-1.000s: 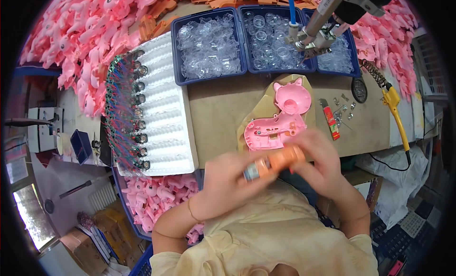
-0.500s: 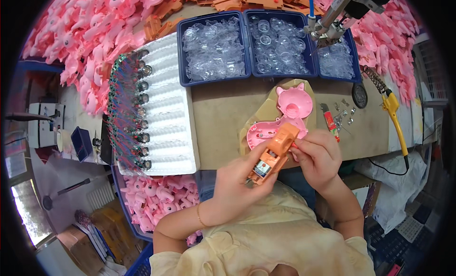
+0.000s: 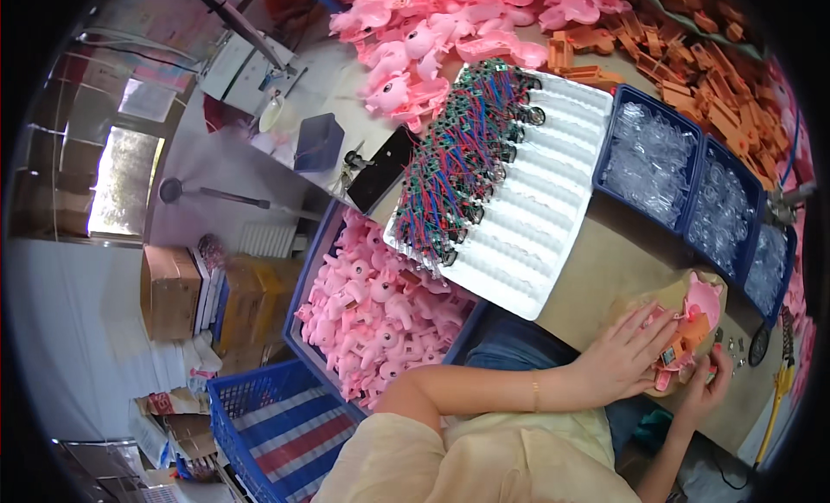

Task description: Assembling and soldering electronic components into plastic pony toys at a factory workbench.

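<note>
I have the bench (image 3: 592, 256) running diagonally through my view, cut off by the dark rim at the right. At its far side I see a large heap of pink plastic parts (image 3: 432, 40), with a heap of orange parts (image 3: 713, 92) to its right. Nearer me, a ribbed white foam tray (image 3: 540, 205) lies at a slant. Below it, beside the bench, a blue bin (image 3: 304, 274) is full of pink animal figures (image 3: 380, 330), and below that I make out a blue crate (image 3: 259, 380) with a striped sheet inside. Three blue trays (image 3: 603, 148) stand in a row past the foam tray; I see clear plastic pieces (image 3: 648, 166) in them. Circuit boards with red and blue wires (image 3: 458, 166) crowd the left part of the foam tray.

My left hand (image 3: 624, 352) lies over the work, fingers outstretched close together across a pink shell (image 3: 705, 302) and the orange piece (image 3: 690, 334) on it. My right hand (image 3: 709, 389) is at the near right side of that shell, fingers bent; I cannot tell whether they pinch anything. The shell and orange piece sit together at the bench's near edge, partly hidden by the left hand. Just past the right fingertips, I spot small metal bits (image 3: 735, 347).
</note>
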`<move>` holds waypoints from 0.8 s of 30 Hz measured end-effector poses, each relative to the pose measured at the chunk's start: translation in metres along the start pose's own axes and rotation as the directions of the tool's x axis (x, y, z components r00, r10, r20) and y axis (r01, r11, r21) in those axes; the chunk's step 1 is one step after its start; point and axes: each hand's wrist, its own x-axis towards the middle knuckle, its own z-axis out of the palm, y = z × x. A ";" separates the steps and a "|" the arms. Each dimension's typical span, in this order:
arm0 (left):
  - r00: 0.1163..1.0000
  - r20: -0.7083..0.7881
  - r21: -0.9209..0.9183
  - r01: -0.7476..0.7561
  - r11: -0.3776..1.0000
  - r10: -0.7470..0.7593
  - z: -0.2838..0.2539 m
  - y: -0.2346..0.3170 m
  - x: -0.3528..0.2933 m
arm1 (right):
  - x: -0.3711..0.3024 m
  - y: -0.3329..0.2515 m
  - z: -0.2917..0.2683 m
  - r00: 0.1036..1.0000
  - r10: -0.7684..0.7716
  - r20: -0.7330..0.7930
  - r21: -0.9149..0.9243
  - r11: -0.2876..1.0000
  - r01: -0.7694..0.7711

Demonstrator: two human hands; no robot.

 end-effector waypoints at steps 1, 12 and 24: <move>0.999 0.035 -0.036 -0.024 0.999 0.025 -0.015 -0.004 0.001 | -0.004 0.003 -0.008 1.000 -0.006 0.002 0.005 1.000 0.006; 0.892 -0.379 0.676 0.449 0.584 -0.248 -0.213 -0.161 0.010 | -0.006 -0.031 -0.004 0.978 -0.035 0.204 0.173 0.985 -0.001; 0.993 -0.116 0.480 0.064 0.875 -0.009 -0.198 -0.131 0.015 | -0.001 -0.062 -0.004 0.952 -0.224 0.207 0.205 0.962 0.181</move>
